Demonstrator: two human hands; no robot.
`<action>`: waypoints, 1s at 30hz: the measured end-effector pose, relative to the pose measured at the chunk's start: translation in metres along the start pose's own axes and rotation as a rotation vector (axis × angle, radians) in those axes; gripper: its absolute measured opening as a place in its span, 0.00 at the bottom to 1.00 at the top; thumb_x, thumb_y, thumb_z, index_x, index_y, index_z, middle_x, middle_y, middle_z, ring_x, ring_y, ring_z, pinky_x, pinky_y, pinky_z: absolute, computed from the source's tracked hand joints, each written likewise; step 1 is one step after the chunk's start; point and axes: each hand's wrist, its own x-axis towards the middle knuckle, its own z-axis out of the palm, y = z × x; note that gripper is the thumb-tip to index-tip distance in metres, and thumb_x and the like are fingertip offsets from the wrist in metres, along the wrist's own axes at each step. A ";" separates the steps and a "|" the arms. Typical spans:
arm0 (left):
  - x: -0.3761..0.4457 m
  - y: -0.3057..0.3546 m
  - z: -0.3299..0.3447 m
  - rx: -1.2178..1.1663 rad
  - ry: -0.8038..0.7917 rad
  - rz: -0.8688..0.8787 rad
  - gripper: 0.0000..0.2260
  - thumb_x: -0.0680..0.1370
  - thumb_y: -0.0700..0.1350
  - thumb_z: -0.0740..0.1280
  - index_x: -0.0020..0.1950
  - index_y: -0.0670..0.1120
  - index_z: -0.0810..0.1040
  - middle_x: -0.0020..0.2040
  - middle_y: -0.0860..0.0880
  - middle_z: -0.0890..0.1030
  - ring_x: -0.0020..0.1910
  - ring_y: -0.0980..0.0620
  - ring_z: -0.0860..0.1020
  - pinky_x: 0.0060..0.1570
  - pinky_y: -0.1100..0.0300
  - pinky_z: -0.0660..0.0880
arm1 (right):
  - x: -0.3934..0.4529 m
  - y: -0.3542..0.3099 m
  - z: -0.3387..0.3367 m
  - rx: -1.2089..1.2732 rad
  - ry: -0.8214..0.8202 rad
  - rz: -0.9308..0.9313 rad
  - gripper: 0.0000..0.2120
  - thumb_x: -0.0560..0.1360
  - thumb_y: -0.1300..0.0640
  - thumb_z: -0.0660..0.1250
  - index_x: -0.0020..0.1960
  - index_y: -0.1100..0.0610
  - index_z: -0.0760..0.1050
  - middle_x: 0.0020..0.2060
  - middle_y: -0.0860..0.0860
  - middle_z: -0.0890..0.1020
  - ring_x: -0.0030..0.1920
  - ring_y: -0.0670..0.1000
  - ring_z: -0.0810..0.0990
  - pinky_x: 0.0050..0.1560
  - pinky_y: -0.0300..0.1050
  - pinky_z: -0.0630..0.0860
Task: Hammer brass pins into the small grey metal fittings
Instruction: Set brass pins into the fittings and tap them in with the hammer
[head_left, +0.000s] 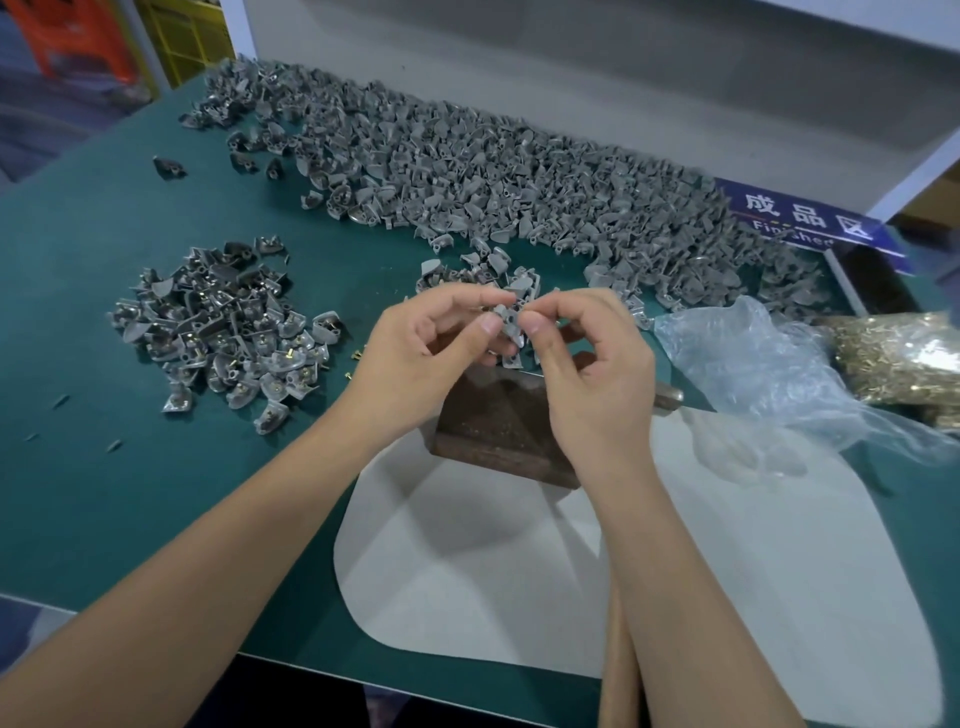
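Grey fitting (508, 325) pinched between thumb and fingertips of left hand (436, 345) and right hand (587, 364), each grip pressed onto it, raised above the dark wooden block (498, 431) on the bench (104, 493); brass pin at the hole too small to confirm. Risk judged: pin seated crooked or dropped among loose fittings below, through fumbled fingertip alignment. Unpinned heap (519, 171) behind, pinned pile (223, 327) left, bag of pins (904, 364) right, plastic sheet (769, 364) crowding right-side reach.

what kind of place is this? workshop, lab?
Most likely a small factory assembly bench. A bulk heap of grey fittings covers the green table, a bag of brass pins lies at the right, and a blue sign marks a "Finished" area.
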 end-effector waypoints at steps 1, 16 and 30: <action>-0.001 0.000 0.001 -0.002 -0.004 -0.002 0.08 0.83 0.40 0.67 0.61 0.46 0.81 0.49 0.47 0.88 0.47 0.48 0.86 0.47 0.55 0.83 | 0.000 0.000 0.000 0.006 -0.008 0.000 0.02 0.79 0.62 0.73 0.50 0.55 0.83 0.46 0.44 0.80 0.50 0.45 0.80 0.52 0.38 0.74; -0.002 -0.005 0.000 0.021 0.015 -0.021 0.03 0.81 0.39 0.70 0.55 0.44 0.80 0.46 0.47 0.88 0.45 0.48 0.87 0.44 0.59 0.83 | -0.001 -0.002 -0.001 -0.061 -0.082 0.083 0.02 0.78 0.61 0.74 0.49 0.55 0.84 0.46 0.46 0.81 0.49 0.44 0.79 0.51 0.34 0.73; -0.002 -0.005 0.002 0.024 0.070 -0.046 0.04 0.81 0.39 0.70 0.54 0.45 0.79 0.45 0.49 0.88 0.46 0.53 0.87 0.48 0.59 0.82 | -0.002 -0.003 0.001 -0.060 -0.095 0.104 0.06 0.79 0.63 0.73 0.52 0.54 0.85 0.47 0.44 0.82 0.51 0.39 0.80 0.51 0.28 0.71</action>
